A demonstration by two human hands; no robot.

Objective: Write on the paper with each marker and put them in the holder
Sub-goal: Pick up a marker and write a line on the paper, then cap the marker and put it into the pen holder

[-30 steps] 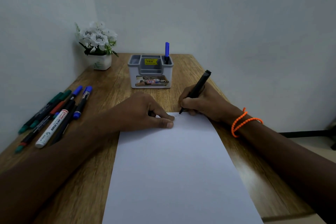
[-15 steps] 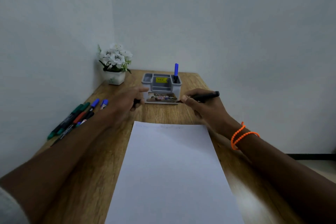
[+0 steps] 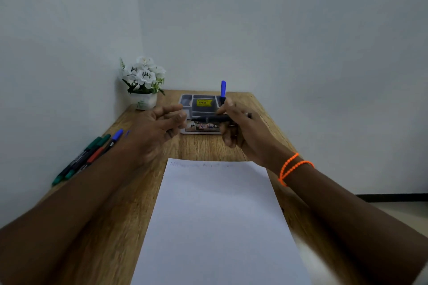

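Fingers (image 3: 228, 109) of the right hand (image 3: 243, 132) grip a black marker (image 3: 215, 119) level before the holder (image 3: 201, 109); the left hand (image 3: 157, 129) hovers loosely open, empty, beyond the paper (image 3: 215, 215).

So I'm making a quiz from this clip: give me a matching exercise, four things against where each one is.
Things:
1. black marker
2. blue marker
3. flower pot
4. paper

Places:
A. far left corner of the table
B. upright in the holder
C. flat on the table, nearest the camera
D. in the right hand

Pairs: 1-D, 2-B, 3-A, 4-C
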